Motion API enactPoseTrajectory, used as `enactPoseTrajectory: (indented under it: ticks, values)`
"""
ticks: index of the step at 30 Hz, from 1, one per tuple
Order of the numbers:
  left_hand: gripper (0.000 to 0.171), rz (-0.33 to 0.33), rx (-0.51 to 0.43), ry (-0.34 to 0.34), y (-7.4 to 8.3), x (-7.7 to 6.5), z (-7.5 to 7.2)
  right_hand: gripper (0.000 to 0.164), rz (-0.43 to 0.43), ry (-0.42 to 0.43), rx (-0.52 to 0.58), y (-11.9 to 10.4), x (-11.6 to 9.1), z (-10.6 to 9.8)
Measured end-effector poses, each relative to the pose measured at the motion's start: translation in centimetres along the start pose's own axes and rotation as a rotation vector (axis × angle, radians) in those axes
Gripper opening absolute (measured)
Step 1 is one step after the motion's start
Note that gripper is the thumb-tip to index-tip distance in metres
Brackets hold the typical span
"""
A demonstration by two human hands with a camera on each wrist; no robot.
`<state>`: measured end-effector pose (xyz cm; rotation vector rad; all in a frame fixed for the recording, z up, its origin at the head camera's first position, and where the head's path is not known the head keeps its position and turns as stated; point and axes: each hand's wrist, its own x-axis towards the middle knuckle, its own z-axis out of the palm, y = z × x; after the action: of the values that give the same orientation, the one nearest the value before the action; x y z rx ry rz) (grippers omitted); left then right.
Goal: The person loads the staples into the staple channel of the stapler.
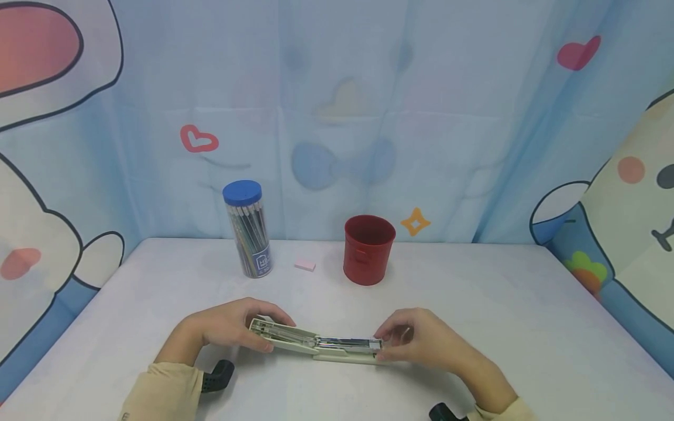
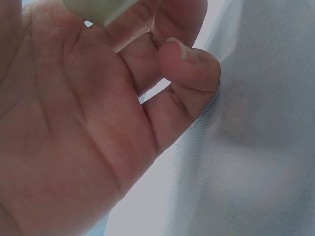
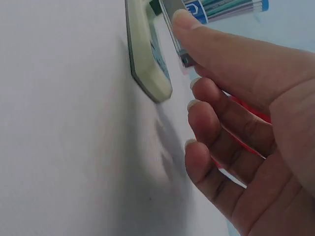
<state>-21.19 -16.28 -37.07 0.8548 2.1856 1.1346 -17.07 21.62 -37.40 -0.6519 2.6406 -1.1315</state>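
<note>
A pale green stapler [image 1: 295,341] is spread wide at its hinge, above the white table. My left hand [image 1: 229,324] grips its lid end between thumb and fingers. In the left wrist view, only a pale green corner of the stapler [image 2: 101,7] shows at the top, by the palm. The thumb and forefinger of my right hand [image 1: 423,339] pinch the free end of the metal staple magazine [image 1: 347,344]. From the right wrist, that magazine [image 3: 173,34] stands apart from the green base [image 3: 146,69], while the other fingers curl loosely.
Behind the hands stand a clear tube of pencils [image 1: 247,234] with a blue lid and a red cup [image 1: 367,254]. Between them lies a small pink block [image 1: 305,265]. A printed blue curtain [image 1: 326,117] hangs along the table's [image 1: 474,292] back edge.
</note>
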Motion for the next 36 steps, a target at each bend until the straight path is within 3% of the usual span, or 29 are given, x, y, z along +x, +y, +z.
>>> enactPoseTrajectory:
  ticks: [5,12,29,36]
  values:
    - [0.042,-0.004,0.007,0.002,0.1,0.0,0.0,0.036,0.059,-0.001,0.012,0.8,-0.2,-0.4]
    - [0.042,-0.005,0.009,0.003,0.1,0.0,0.0,0.035,0.081,-0.018,0.03,1.5,-0.1,-0.2]
    - [0.045,0.018,-0.002,0.003,0.6,-0.2,0.0,0.031,0.037,-0.021,0.04,1.8,-0.1,0.1]
    - [0.044,0.044,0.046,0.014,1.0,-0.2,-0.2,0.031,0.048,-0.02,0.047,1.9,0.0,0.1]
